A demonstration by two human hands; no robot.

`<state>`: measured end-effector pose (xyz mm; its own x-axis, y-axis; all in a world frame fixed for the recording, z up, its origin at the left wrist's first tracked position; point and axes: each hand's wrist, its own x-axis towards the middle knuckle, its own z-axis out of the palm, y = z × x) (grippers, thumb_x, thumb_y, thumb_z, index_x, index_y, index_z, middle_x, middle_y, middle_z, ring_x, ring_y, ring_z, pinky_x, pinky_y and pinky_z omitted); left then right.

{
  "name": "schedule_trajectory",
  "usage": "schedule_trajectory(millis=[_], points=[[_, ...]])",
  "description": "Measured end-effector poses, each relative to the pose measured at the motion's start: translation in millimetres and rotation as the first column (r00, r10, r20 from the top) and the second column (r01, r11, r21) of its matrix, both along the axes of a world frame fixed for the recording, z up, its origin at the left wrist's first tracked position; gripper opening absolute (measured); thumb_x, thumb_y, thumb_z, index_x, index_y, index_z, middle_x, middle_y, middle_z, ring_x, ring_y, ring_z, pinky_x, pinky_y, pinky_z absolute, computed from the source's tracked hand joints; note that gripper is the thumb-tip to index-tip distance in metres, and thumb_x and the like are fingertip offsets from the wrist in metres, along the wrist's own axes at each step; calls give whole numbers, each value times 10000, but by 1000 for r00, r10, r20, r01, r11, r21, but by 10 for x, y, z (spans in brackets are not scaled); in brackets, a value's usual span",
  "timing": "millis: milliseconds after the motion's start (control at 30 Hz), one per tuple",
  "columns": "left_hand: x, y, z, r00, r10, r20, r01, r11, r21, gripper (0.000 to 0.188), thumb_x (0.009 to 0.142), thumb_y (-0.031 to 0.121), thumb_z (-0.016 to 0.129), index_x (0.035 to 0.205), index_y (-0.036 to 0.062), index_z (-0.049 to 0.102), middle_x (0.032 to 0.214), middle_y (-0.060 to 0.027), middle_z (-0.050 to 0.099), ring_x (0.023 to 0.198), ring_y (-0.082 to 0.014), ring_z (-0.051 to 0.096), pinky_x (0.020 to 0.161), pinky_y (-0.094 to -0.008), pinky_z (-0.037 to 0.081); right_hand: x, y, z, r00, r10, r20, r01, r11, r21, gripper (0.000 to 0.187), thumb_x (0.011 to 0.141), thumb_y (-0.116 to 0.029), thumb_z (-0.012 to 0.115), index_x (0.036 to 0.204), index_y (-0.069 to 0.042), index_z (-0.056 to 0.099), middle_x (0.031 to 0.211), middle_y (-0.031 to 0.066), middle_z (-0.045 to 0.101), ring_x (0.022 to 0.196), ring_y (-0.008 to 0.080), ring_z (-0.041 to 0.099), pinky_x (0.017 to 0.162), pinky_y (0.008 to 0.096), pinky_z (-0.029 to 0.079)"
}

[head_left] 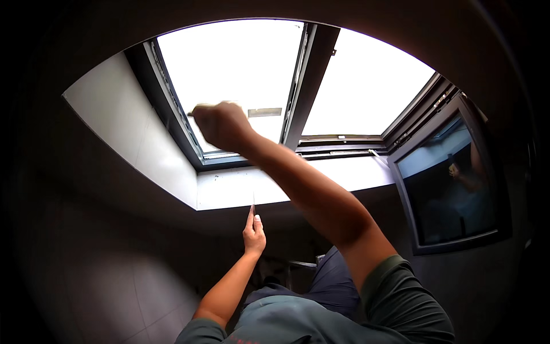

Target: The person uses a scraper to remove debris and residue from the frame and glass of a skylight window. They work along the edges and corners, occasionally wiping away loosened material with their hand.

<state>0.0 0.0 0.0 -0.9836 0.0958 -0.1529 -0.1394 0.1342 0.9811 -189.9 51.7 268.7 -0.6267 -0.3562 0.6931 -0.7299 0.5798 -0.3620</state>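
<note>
My right hand (222, 127) is raised in front of the left window pane (235, 63), its fingers curled into a fist. Something pale with a small dark tip shows at the far left of that fist, too blurred and overexposed to name. Lower down, my left hand (254, 236) is at the front edge of the white windowsill (229, 186). Its thumb and fingers are closed around a thin, dark, upright strip whose kind I cannot make out. A small grey rectangle (264, 112) shows against the bright left pane, to the right of my right fist.
Dark frame bars (312, 80) divide the left pane from the right opening (366, 80). At the right, a dark-framed casement sash (450, 183) stands swung inward, its glass reflecting an arm. Pale wall (129, 109) lines the recess; dim tiles (126, 286) lie lower left.
</note>
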Motion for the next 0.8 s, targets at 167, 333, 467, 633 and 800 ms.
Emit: schedule_trajectory(millis=[167, 333, 467, 633, 800], points=[[-155, -733, -350, 1000, 10, 5, -9, 997, -70, 473, 1114, 280, 482, 1532, 58, 508, 757, -7, 560, 631, -98, 487, 630, -273, 475, 619, -223, -531, 964, -64, 260, 52, 997, 53, 345, 1020, -332, 580, 778, -85, 578, 584, 191, 600, 577, 446, 625, 538, 538, 486], [482, -827, -579, 989, -11, 147, 12, 1000, -8, 479, 1122, 300, 475, 1554, 92, 484, 711, 56, 452, 578, -47, 409, 530, -232, 382, 1938, 855, -1179, 698, -174, 695, 462, 850, -252, 315, 1090, -237, 565, 916, -3, 687, 643, 91, 616, 552, 173, 564, 547, 325, 446], [482, -930, -561, 984, -60, 166, 61, 998, -1, 491, 1126, 326, 470, 1558, 94, 469, 705, 63, 448, 531, -32, 403, 471, -219, 364, 3078, 1350, -1689, 434, -111, 894, 734, 619, -279, 346, 1099, -275, 558, 904, -17, 682, 642, -8, 517, 586, 67, 461, 535, 277, 380], [-36, -420, -279, 990, -90, 108, 93, 995, -21, 489, 1031, 352, 646, 1329, -36, 621, 955, -74, 694, 868, -161, 650, 813, -309, 525, 4031, 1229, -1663, 291, 295, 910, 937, 104, -333, 346, 1120, -327, 503, 934, -52, 602, 614, -60, 406, 507, 57, 341, 499, 258, 332], [-570, 538, 262, 943, -225, 244, 226, 974, 26, 399, 929, 364, 764, 1097, 12, 685, 892, -86, 689, 770, -189, 643, 705, -336, 497, 4325, 887, -1303, 105, 692, 715, 948, 147, -281, 349, 1109, -359, 512, 963, -51, 586, 596, -65, 340, 504, 71, 263, 521, 271, 323]])
